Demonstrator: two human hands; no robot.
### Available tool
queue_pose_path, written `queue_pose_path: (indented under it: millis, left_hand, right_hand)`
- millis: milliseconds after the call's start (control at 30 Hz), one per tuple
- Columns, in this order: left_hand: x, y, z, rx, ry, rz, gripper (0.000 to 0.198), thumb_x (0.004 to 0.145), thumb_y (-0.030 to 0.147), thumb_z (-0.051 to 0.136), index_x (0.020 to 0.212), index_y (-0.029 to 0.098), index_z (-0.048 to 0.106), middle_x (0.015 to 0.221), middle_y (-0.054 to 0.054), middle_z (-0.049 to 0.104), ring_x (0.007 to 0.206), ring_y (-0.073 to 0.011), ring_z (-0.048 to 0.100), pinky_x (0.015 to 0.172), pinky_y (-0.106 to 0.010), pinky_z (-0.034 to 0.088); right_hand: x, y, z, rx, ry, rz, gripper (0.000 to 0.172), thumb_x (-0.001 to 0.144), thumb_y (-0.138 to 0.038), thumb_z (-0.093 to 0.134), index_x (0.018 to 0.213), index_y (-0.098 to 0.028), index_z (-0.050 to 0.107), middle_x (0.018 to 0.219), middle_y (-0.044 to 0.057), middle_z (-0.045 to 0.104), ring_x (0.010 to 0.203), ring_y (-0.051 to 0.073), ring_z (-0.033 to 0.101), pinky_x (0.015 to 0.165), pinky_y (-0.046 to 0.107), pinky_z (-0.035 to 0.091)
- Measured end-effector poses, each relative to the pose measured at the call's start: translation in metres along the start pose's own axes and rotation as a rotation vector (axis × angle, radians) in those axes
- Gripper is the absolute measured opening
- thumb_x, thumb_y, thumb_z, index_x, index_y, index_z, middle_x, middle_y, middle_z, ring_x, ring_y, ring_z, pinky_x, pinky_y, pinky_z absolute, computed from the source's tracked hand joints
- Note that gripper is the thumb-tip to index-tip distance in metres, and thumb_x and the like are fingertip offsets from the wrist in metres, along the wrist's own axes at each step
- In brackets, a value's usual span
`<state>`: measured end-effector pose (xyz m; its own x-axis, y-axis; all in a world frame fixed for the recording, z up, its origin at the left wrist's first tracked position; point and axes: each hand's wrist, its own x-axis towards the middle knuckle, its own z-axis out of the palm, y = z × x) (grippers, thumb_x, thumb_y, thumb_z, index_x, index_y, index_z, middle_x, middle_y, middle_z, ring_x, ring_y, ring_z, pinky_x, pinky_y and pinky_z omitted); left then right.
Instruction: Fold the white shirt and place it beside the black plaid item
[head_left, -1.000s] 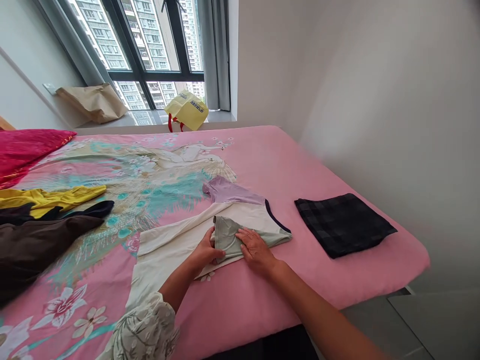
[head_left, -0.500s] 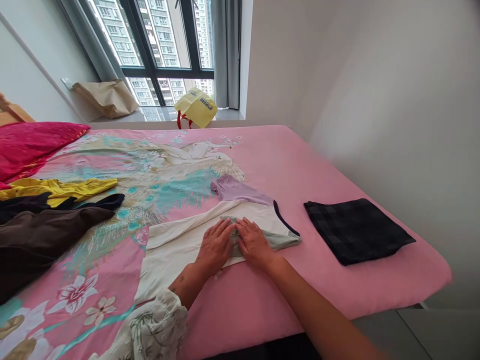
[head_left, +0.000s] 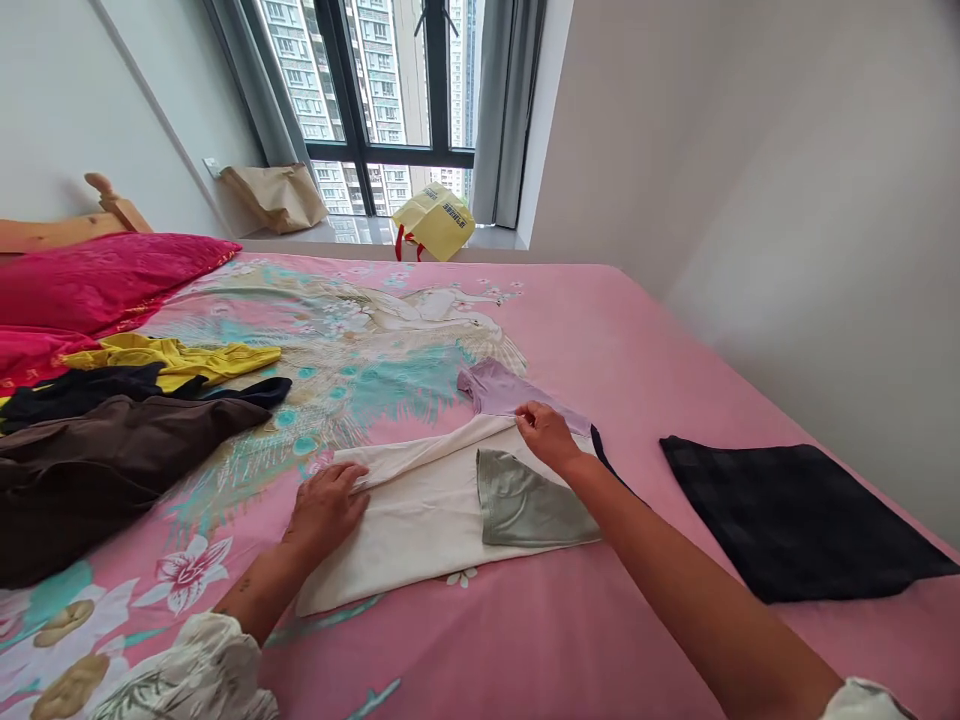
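Note:
A cream T-shirt (head_left: 420, 515) lies flat on the bed, one grey-green sleeve (head_left: 525, 500) folded inward over its body. Its other sleeve, a lilac one (head_left: 491, 385), sticks out at the far side, and a dark neckband shows partly behind my right forearm. My left hand (head_left: 330, 505) is closed on the shirt's far edge near the hem; the fingertips are partly hidden. With a pinch, my right hand (head_left: 546, 435) holds the same far edge near the lilac sleeve.
A folded black checked garment (head_left: 802, 520) lies on the right. Brown trousers (head_left: 112, 470), dark clothing and a yellow garment (head_left: 187, 360) are heaped at left, near red pillows (head_left: 127, 280). A paper bag (head_left: 277, 197) and a yellow bag (head_left: 436, 222) stand by the window.
Both hands have left the grey-green sleeve, which now lies flat on the shirt. My left hand moved left to the hem end, my right up to the shoulder. The view swung left.

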<state>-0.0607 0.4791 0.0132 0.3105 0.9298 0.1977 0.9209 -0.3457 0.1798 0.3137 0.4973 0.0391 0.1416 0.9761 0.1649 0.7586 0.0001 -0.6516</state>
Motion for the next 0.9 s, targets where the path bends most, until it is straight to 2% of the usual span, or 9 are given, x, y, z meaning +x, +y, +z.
queue_pose_path:
  millis: [133, 233, 300, 367, 433, 500, 667, 800, 900]
  left_hand:
    - [-0.001, -0.024, 0.0, -0.156, -0.101, 0.0, 0.028, 0.08, 0.03, 0.046, 0.102, 0.021, 0.062, 0.111, -0.005, 0.064, 0.101, -0.0192, 0.06, 0.088, -0.029, 0.046]
    - [-0.001, -0.024, 0.002, -0.176, -0.099, 0.012, 0.027, 0.081, 0.024, 0.042, 0.098, 0.024, 0.063, 0.108, -0.003, 0.065, 0.097, -0.0175, 0.061, 0.086, -0.028, 0.046]
    - [-0.001, -0.022, 0.003, -0.174, -0.084, 0.005, 0.026, 0.081, 0.023, 0.041, 0.095, 0.023, 0.064, 0.106, -0.003, 0.066, 0.096, -0.0179, 0.061, 0.085, -0.028, 0.046]
    - [-0.002, -0.021, 0.003, -0.186, -0.068, -0.008, 0.025, 0.082, 0.024, 0.041, 0.092, 0.023, 0.064, 0.104, -0.003, 0.066, 0.096, -0.0183, 0.061, 0.085, -0.029, 0.046]
    - [-0.003, -0.02, 0.003, -0.205, -0.06, -0.015, 0.024, 0.082, 0.023, 0.041, 0.09, 0.023, 0.063, 0.103, -0.004, 0.066, 0.095, -0.0183, 0.061, 0.084, -0.029, 0.047]
    - [-0.003, -0.02, 0.001, -0.21, -0.067, -0.019, 0.023, 0.081, 0.021, 0.041, 0.09, 0.022, 0.063, 0.102, -0.004, 0.066, 0.094, -0.0184, 0.061, 0.084, -0.03, 0.046]
    - [-0.005, -0.02, -0.008, -0.169, -0.024, 0.021, 0.026, 0.083, 0.019, 0.039, 0.09, 0.021, 0.064, 0.104, -0.007, 0.065, 0.096, -0.0199, 0.06, 0.083, -0.032, 0.047]
    - [-0.016, -0.019, -0.017, -0.032, 0.118, 0.144, 0.027, 0.082, 0.016, 0.041, 0.086, 0.022, 0.067, 0.106, -0.008, 0.066, 0.103, -0.0241, 0.058, 0.089, -0.039, 0.045]
    - [-0.026, -0.019, -0.018, 0.02, 0.084, 0.17, 0.028, 0.08, 0.014, 0.044, 0.083, 0.025, 0.069, 0.103, -0.006, 0.068, 0.099, -0.0238, 0.061, 0.085, -0.04, 0.046]
  right_hand:
    - [0.062, -0.027, 0.028, 0.01, -0.049, 0.026, 0.039, 0.079, -0.03, 0.057, 0.116, -0.014, 0.055, 0.083, 0.004, 0.063, 0.079, 0.015, 0.056, 0.075, 0.025, 0.039]
    - [0.093, -0.044, 0.054, 0.025, -0.081, 0.051, 0.062, 0.077, -0.035, 0.061, 0.132, -0.016, 0.042, 0.096, 0.006, 0.064, 0.088, 0.017, 0.057, 0.079, 0.027, 0.038]
    - [0.105, -0.048, 0.069, 0.027, -0.096, 0.113, 0.07, 0.067, -0.037, 0.07, 0.129, -0.016, 0.045, 0.103, 0.009, 0.063, 0.093, 0.021, 0.057, 0.08, 0.029, 0.038]
    - [0.109, -0.046, 0.08, 0.032, -0.094, 0.203, 0.057, 0.059, -0.031, 0.076, 0.111, -0.016, 0.058, 0.098, 0.01, 0.066, 0.092, 0.024, 0.059, 0.079, 0.031, 0.04]
    - [0.107, -0.04, 0.083, 0.052, -0.05, 0.288, 0.03, 0.061, -0.026, 0.072, 0.088, -0.017, 0.062, 0.086, 0.008, 0.067, 0.086, 0.024, 0.061, 0.077, 0.031, 0.042]
    - [0.098, -0.035, 0.078, 0.102, 0.041, 0.352, 0.014, 0.069, -0.027, 0.062, 0.079, -0.018, 0.058, 0.079, 0.007, 0.066, 0.081, 0.022, 0.061, 0.073, 0.03, 0.045]
    - [0.043, -0.035, 0.039, 0.313, 0.287, 0.39, 0.023, 0.081, -0.038, 0.037, 0.086, -0.019, 0.049, 0.068, 0.0, 0.059, 0.061, 0.014, 0.059, 0.055, 0.025, 0.05]
    - [-0.02, -0.034, 0.016, 0.682, 0.416, 0.327, 0.024, 0.077, -0.044, 0.048, 0.078, -0.02, 0.046, 0.061, -0.005, 0.051, 0.053, 0.013, 0.057, 0.047, 0.025, 0.052]
    - [-0.053, -0.029, 0.013, 0.865, 0.417, 0.374, 0.028, 0.07, -0.044, 0.058, 0.076, -0.019, 0.047, 0.059, -0.006, 0.053, 0.05, 0.013, 0.057, 0.041, 0.026, 0.051]
